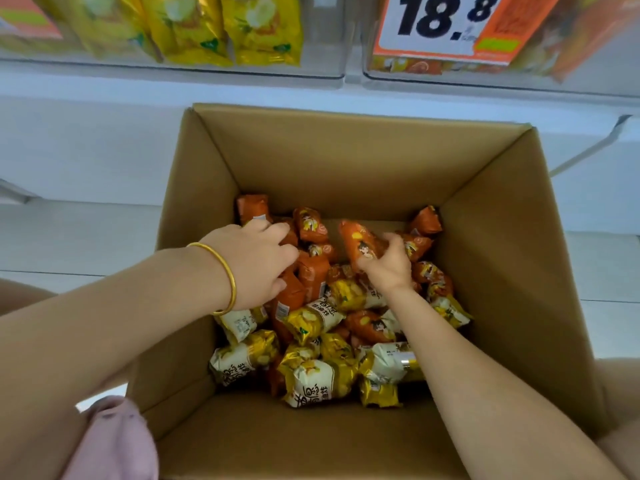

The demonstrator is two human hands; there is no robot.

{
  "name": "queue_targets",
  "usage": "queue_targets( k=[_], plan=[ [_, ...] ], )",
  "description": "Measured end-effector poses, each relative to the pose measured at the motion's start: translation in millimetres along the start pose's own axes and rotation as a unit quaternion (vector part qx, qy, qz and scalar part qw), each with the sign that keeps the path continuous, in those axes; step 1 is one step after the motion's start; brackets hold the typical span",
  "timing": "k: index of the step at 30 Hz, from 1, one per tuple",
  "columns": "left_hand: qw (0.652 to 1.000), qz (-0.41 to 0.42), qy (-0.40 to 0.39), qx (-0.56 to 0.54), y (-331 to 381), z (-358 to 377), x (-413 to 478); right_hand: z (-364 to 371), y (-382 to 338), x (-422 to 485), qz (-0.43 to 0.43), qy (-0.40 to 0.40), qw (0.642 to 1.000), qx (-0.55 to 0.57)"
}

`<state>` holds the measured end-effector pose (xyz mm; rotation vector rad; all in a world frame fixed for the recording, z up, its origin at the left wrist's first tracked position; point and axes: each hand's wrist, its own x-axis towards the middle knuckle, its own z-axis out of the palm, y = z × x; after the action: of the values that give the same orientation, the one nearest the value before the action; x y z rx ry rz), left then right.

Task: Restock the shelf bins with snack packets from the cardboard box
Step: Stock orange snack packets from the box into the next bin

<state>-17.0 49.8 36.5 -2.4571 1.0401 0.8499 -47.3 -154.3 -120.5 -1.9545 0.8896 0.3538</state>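
Note:
An open cardboard box (512, 271) stands below the shelf, its bottom covered with several orange packets and yellow-and-white packets (313, 377). Both of my arms reach down into it. My left hand (254, 263), with a gold bangle on the wrist, has its fingers curled round orange packets (313, 275) at the far left of the pile. My right hand (391, 263) grips one orange packet (360, 245) and holds it a little above the others. Two clear shelf bins sit above: the left bin (322, 60) holds yellow packets, the right bin (381, 76) holds orange ones.
An orange and white price sign (443, 26) reading 18.8 hangs on the front of the right bin. A white shelf front (86, 147) runs behind the box. A pink sleeve (114, 441) shows at the lower left.

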Motion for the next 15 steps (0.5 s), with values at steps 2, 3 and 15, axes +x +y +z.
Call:
queue_targets(
  k=[2,3,15],
  plan=[
    [1.0,0.002,-0.005,-0.001,1,0,-3,8,-10,-13,-0.046,-0.078,0.996,-0.011],
    [1.0,0.002,-0.006,-0.003,1,0,-4,17,-14,-17,-0.056,-0.122,0.99,-0.038],
    [0.998,-0.033,0.004,-0.047,-14,14,-17,50,-35,-7,-0.079,-0.371,0.901,-0.21]
  ],
)
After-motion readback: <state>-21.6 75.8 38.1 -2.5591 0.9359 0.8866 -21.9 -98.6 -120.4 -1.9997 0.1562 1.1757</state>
